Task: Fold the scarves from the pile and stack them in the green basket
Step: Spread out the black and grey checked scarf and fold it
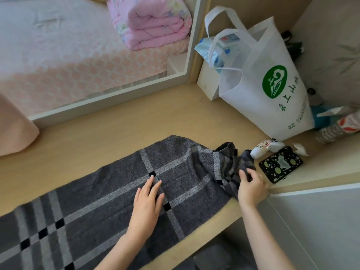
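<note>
Scarf laid out on the wooden surface, first fold not yet made
Grey plaid scarf [109, 207] lies lengthwise across the surface [116, 129], mostly flat but bunched at its right end; no fold shows in it, and neither the pile nor the green basket is in view, so the task looks early, with folding and stacking all still to do. Left hand [147, 203] rests on the cloth's middle, fingers [153, 187] straight and holding nothing; right hand [251, 189] has its fingers curled into the crumpled end. A white tote bag [272, 90] stands beyond that end and a folded pink quilt [152, 20] sits well apart on the bed, while a phone in a black patterned case [280, 164] and a small white bottle [263, 150] lie just beside the bunched end, likely crowding it when spread
</note>
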Demonstrator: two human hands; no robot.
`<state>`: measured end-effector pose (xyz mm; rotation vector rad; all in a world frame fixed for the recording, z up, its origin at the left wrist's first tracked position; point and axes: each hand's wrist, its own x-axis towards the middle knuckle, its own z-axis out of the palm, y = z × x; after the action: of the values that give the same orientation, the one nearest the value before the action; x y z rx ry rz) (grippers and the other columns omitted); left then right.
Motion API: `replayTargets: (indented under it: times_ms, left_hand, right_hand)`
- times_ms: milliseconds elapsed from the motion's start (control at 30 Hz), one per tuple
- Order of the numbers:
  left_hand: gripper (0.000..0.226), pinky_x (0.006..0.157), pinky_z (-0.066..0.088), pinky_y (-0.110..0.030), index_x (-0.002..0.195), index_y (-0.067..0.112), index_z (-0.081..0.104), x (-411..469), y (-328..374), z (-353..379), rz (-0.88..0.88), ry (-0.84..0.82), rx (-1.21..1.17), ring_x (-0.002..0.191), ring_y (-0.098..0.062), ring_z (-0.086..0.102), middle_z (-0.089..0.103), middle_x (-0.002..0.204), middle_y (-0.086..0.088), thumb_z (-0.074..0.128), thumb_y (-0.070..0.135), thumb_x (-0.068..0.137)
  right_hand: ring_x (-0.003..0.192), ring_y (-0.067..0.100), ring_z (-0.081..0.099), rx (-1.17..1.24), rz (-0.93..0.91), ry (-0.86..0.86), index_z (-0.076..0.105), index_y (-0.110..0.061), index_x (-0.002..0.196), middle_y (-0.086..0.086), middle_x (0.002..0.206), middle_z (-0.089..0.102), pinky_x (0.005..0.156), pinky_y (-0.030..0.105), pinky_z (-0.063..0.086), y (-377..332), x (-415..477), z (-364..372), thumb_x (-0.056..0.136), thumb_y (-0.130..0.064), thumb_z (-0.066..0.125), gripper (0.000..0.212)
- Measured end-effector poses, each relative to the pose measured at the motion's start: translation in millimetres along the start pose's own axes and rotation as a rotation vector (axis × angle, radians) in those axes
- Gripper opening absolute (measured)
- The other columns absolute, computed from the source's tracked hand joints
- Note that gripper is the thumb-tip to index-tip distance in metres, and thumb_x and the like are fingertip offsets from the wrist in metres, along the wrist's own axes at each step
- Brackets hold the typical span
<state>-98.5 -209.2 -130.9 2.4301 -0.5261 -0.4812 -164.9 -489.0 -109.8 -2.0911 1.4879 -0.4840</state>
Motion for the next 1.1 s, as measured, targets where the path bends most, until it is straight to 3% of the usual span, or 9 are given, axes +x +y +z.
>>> replayTargets:
  times_ms: [133, 300, 467, 567, 667, 733, 800, 933, 1100]
  left_hand:
    - [0.036, 0.1, 0.038, -0.023, 0.133, 0.033, 0.047, 5.5, 35.1, -28.6, -0.261, -0.012, -0.71, 0.123, -0.003, 0.049, 0.051, 0.135, 0.014, 0.036, 0.041, 0.099]
    - [0.043, 0.089, 0.044, -0.035, 0.125, 0.026, 0.051, 6.1, 44.2, -45.2, -0.607, -0.152, -1.129, 0.109, -0.014, 0.056, 0.058, 0.12, 0.007, 0.033, 0.052, 0.096]
    - [0.039, 0.092, 0.041, -0.024, 0.128, 0.021, 0.052, -8.5, 24.5, -39.0, -0.495, -0.029, -0.681, 0.11, -0.008, 0.053, 0.057, 0.128, 0.003, 0.054, 0.039, 0.093]
    - [0.062, 0.103, 0.04, -0.028, 0.139, 0.025, 0.041, -19.7, 22.6, -33.3, -0.381, -0.066, -0.555, 0.124, -0.006, 0.046, 0.046, 0.136, 0.014, 0.065, 0.044, 0.084]
    - [0.083, 0.105, 0.039, -0.028, 0.146, 0.026, 0.03, -25.0, 25.3, -20.0, -0.314, -0.081, -0.388, 0.13, -0.006, 0.04, 0.043, 0.136, 0.014, 0.074, 0.043, 0.078]
    - [0.074, 0.102, 0.04, -0.026, 0.143, 0.024, 0.036, -24.7, 26.0, -12.6, -0.306, -0.046, -0.316, 0.127, -0.008, 0.043, 0.047, 0.134, 0.011, 0.073, 0.038, 0.08]
    - [0.05, 0.093, 0.041, -0.021, 0.131, 0.027, 0.048, -22.9, 28.7, -10.7, -0.238, 0.011, -0.18, 0.116, -0.007, 0.048, 0.055, 0.121, 0.011, 0.066, 0.036, 0.086]
    - [0.012, 0.073, 0.04, -0.006, 0.102, 0.027, 0.063, -25.5, 29.2, -18.6, -0.346, 0.176, -0.557, 0.1, -0.006, 0.058, 0.063, 0.101, 0.012, 0.06, 0.02, 0.093]
    - [0.025, 0.089, 0.047, -0.018, 0.115, 0.033, 0.059, -41.9, 15.1, -36.9, -0.457, 0.19, -1.025, 0.104, 0.005, 0.059, 0.067, 0.11, 0.016, 0.049, 0.017, 0.098]
  right_hand:
    - [0.131, 0.008, 0.041, 0.384, -0.433, -0.218, 0.063, -0.017, 0.095, -0.008, 0.132, 0.055, 0.109, 0.022, 0.031, -42.9, -67.1, -17.6, 0.088, -0.016, 0.062, 0.006]
    - [0.133, 0.001, 0.038, 0.214, -0.854, -0.667, 0.066, -0.028, 0.095, -0.017, 0.145, 0.042, 0.107, 0.017, 0.032, -20.3, -169.5, 7.6, 0.086, -0.032, 0.061, 0.011]
    - [0.116, -0.006, 0.052, 0.281, -0.597, -0.67, 0.064, -0.042, 0.097, -0.03, 0.126, 0.052, 0.093, 0.021, 0.047, -15.2, -164.3, -5.0, 0.093, -0.023, 0.056, 0.021]
    - [0.116, 0.0, 0.052, 0.316, -0.456, -0.585, 0.061, -0.037, 0.107, -0.024, 0.118, 0.056, 0.097, 0.024, 0.046, -29.5, -119.7, -11.7, 0.095, -0.01, 0.054, 0.03]
    - [0.121, 0.005, 0.046, 0.212, -0.271, -0.751, 0.047, -0.036, 0.127, -0.015, 0.129, 0.048, 0.099, 0.025, 0.043, -41.5, -87.4, 2.9, 0.09, -0.027, 0.062, 0.041]
    - [0.12, 0.007, 0.041, 0.057, -0.328, -0.756, 0.045, -0.028, 0.134, -0.012, 0.124, 0.045, 0.097, 0.023, 0.039, -45.8, -79.5, 14.4, 0.085, -0.032, 0.068, 0.054]
    - [0.111, 0.013, 0.047, 0.003, -0.404, -0.664, 0.062, -0.021, 0.113, -0.01, 0.103, 0.054, 0.084, 0.02, 0.037, -53.5, -74.9, 19.6, 0.084, -0.029, 0.07, 0.03]
    - [0.092, 0.015, 0.056, 0.192, -0.364, -0.65, 0.067, -0.025, 0.086, -0.003, 0.087, 0.058, 0.075, 0.022, 0.044, -75.7, -72.5, 12.4, 0.086, -0.036, 0.067, 0.01]
    - [0.091, 0.01, 0.063, 0.423, -0.49, -0.945, 0.07, -0.023, 0.089, -0.006, 0.09, 0.068, 0.083, 0.024, 0.049, -132.3, -92.2, -5.0, 0.088, -0.024, 0.067, 0.003]
